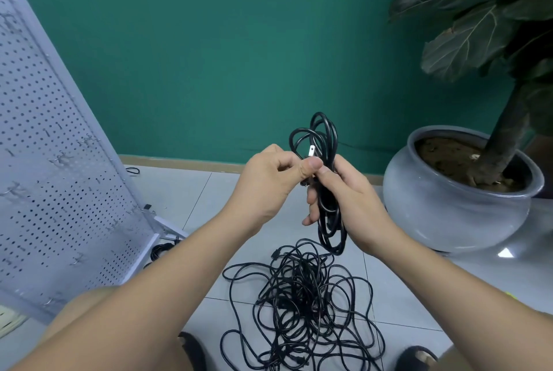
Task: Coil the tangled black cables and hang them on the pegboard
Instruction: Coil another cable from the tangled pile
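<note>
Black coiled cable (327, 209), held upright in my right hand (356, 203), whose fingers curl round its middle. My left hand (269, 179) pinches the plug end (311, 152) against the coil. Tangled cables (302, 304) lie on the near floor (209, 197). The pegboard (59, 161) stands left, the plant pot (449, 209) right.

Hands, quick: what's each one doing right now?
Left hand: closed, pinching the plug end of the coiled cable.
Right hand: closed around the coiled cable, holding it.
</note>
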`<state>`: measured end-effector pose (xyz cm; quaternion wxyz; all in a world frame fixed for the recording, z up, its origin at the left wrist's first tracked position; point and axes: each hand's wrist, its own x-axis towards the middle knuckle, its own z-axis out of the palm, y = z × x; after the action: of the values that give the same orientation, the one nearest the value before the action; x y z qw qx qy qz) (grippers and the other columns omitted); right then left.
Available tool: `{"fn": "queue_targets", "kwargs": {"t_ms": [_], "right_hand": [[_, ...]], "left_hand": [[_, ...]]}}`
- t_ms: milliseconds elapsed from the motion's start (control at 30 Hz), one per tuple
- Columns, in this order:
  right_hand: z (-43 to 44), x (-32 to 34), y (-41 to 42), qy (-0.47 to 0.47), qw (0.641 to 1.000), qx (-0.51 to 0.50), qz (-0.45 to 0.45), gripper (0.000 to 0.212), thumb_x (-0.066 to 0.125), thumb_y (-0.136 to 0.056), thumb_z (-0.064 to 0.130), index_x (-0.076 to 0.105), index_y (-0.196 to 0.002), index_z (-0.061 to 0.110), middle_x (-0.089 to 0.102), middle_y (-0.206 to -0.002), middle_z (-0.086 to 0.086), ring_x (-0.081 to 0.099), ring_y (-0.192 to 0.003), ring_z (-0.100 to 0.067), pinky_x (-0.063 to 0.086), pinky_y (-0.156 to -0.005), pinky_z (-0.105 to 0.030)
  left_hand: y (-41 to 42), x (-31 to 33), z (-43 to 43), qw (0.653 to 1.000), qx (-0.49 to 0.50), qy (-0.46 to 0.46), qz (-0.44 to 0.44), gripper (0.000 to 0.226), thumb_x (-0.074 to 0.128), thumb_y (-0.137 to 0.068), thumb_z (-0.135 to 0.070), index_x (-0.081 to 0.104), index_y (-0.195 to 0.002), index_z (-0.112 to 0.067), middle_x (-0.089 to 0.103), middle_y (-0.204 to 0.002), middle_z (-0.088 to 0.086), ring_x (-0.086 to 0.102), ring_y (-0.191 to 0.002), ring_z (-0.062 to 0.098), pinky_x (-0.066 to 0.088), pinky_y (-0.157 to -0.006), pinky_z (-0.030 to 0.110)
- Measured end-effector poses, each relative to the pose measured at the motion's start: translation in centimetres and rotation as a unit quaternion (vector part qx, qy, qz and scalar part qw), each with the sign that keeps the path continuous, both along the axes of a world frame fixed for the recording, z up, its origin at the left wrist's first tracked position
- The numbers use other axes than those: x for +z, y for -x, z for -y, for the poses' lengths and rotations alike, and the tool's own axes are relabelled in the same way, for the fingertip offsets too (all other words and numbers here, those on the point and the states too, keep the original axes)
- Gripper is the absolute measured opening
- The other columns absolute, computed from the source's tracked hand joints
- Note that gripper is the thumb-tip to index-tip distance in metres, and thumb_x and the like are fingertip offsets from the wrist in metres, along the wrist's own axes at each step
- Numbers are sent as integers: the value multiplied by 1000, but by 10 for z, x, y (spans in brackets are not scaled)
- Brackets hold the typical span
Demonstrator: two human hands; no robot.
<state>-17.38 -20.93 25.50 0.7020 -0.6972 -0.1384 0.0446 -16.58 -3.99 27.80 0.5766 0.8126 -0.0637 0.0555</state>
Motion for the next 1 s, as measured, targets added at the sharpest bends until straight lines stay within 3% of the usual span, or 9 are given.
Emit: {"fn": "queue_targets", "kwargs": {"t_ms": [167, 300, 400, 533, 633, 733, 833, 933, 1000], "right_hand": [[0, -6, 0, 59, 998, 16, 15, 26, 46, -116, 25, 55, -120, 0, 64, -82, -15, 63, -65, -37, 63, -80, -63], [-1, -6, -1, 94, 995, 18, 30, 23, 44, -117, 22, 58, -119, 4, 67, -84, -12, 70, -67, -34, 56, -89, -68], [-3, -5, -1, 115, 992, 23, 45, 22, 43, -117, 21, 59, -123, 7, 68, -86, -12, 71, -70, -32, 54, -90, -67], [-4, -4, 0, 104, 992, 46, 54, 26, 39, -118, 21, 62, -130, 24, 67, -89, -20, 72, -73, -34, 53, -86, -62], [2, -6, -5, 92, 993, 53, 45, 27, 39, -118, 24, 62, -132, 28, 65, -94, -25, 72, -75, -35, 51, -82, -51], [4, -8, -8, 85, 994, 54, 47, 25, 41, -117, 32, 63, -129, 32, 66, -94, -20, 72, -76, -34, 50, -81, -59], [5, -8, -6, 90, 993, 54, 54, 25, 42, -117, 30, 63, -129, 30, 66, -92, -16, 72, -76, -32, 49, -79, -51], [5, -5, -2, 102, 992, 56, 58, 25, 40, -118, 24, 62, -129, 25, 65, -94, -20, 72, -75, -31, 50, -80, -47], [5, -4, 0, 109, 990, 71, 58, 25, 40, -118, 24, 62, -131, 25, 64, -91, -16, 72, -74, -31, 51, -80, -47]], "left_hand": [[-5, 8, -7, 994, 20, -107, -2, 54, 79, -85, -63, 67, -65, -15, 53, -80, -1, 48, -66, 10, 37, -63, 30], [-6, 11, -14, 995, 34, -90, -11, 53, 87, -75, -64, 70, -62, -16, 64, -82, -2, 55, -72, 7, 39, -66, 27], [-6, 7, -11, 988, 95, -99, 68, 50, 90, -73, -59, 68, -63, -16, 56, -80, -1, 50, -67, 4, 35, -58, 17], [-6, 1, -11, 982, 74, -71, 156, 45, 91, -78, -49, 63, -64, -16, 50, -86, 3, 49, -74, 11, 39, -63, 22], [-8, -6, -13, 940, 78, -195, 270, 36, 73, -98, -42, 66, -76, -14, 47, -89, -4, 48, -83, 18, 45, -71, 37], [-7, -9, -12, 897, 86, -284, 327, 33, 64, -104, -35, 65, -80, -12, 46, -94, -3, 46, -89, 24, 46, -75, 47], [-2, -4, -13, 962, 92, -144, 211, 22, 83, -90, -38, 66, -92, -23, 51, -107, -7, 54, -107, 12, 45, -90, 29], [-8, -1, -21, 994, 34, 37, 95, 69, 95, -78, -28, 49, -130, -31, 54, -139, -13, 56, -129, 0, 48, -106, 29], [-15, -1, -29, 987, -81, 139, 16, 82, 92, -83, -15, 44, -149, -29, 63, -143, -8, 64, -126, 6, 51, -106, 31]]}}
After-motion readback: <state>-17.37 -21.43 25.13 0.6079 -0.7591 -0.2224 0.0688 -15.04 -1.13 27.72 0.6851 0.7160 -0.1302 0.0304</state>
